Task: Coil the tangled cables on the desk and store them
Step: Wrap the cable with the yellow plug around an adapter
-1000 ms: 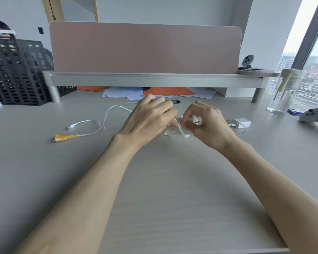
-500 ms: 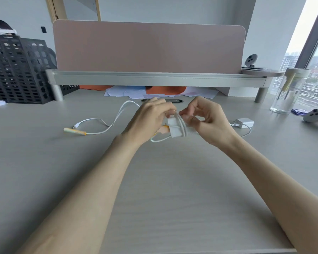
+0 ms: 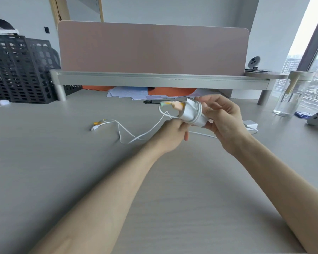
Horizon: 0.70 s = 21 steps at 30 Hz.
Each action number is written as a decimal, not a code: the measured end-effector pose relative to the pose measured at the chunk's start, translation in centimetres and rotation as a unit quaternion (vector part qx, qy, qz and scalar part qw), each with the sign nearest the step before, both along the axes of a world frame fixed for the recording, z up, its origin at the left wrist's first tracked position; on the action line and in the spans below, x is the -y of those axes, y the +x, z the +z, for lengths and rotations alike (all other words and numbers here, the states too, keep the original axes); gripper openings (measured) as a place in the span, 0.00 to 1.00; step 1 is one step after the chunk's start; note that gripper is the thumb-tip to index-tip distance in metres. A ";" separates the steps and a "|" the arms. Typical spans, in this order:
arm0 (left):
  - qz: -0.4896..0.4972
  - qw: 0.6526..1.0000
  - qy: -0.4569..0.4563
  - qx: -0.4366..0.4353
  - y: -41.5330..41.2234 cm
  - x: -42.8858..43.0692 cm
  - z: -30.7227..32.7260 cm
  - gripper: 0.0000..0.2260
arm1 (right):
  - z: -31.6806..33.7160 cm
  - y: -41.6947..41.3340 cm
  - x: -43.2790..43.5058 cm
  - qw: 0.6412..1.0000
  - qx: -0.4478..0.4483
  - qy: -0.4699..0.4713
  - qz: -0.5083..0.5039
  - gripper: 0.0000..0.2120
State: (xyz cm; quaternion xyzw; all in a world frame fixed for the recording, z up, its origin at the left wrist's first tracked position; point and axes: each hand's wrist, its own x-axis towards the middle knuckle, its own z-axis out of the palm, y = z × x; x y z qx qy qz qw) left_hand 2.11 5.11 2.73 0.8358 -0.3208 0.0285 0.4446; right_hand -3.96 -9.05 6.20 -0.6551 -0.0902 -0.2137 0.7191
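The right hand (image 3: 223, 119) grips a white charger block (image 3: 189, 114) with white cable (image 3: 143, 135) looped round it, raised off the desk (image 3: 62, 162). Just below, the left hand (image 3: 173, 133) seems to pinch the cable, whose slack trails away to its left.

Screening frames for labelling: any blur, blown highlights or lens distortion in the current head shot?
Head view: motion blur smears the charger, the cable wound on it, and softens the left hand and right hand; the window at right is blown to white; wide-angle distortion tilts the door frame; the desk is evenly lit.
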 end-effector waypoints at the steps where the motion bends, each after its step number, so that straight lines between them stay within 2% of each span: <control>1: 0.018 0.998 0.043 0.034 0.0 0.0 -0.3 0.13 | -0.1 0.2 0.2 1.000 0.004 -0.002 -0.024 0.09; 4: 0.030 0.987 0.117 0.103 0.0 -0.2 -1.3 0.11 | -0.4 0.8 1.0 0.987 0.040 -0.047 -0.146 0.11; 6: 0.030 0.981 0.144 0.124 0.0 -0.6 -1.4 0.11 | -0.8 1.3 1.7 0.956 0.064 -0.136 -0.251 0.13; 8: 0.036 0.971 0.169 0.165 0.0 -1.1 -1.1 0.12 | -1.2 1.5 2.3 0.911 0.084 -0.241 -0.325 0.13; 11: 0.037 0.957 0.171 0.230 -0.2 -1.7 -0.4 0.10 | -1.9 1.7 2.7 0.847 0.119 -0.379 -0.354 0.11; 13: 0.026 0.970 0.127 0.205 -0.3 -2.2 0.1 0.07 | -2.2 2.0 2.9 0.817 0.120 -0.428 -0.368 0.11; 16: 0.030 0.986 0.085 0.143 0.1 -3.4 0.9 0.05 | -2.2 2.1 3.4 0.794 0.114 -0.456 -0.385 0.12; 21: 0.162 0.968 0.100 0.165 2.4 -7.1 0.9 0.10 | -1.8 2.0 5.2 0.767 0.108 -0.491 -0.399 0.12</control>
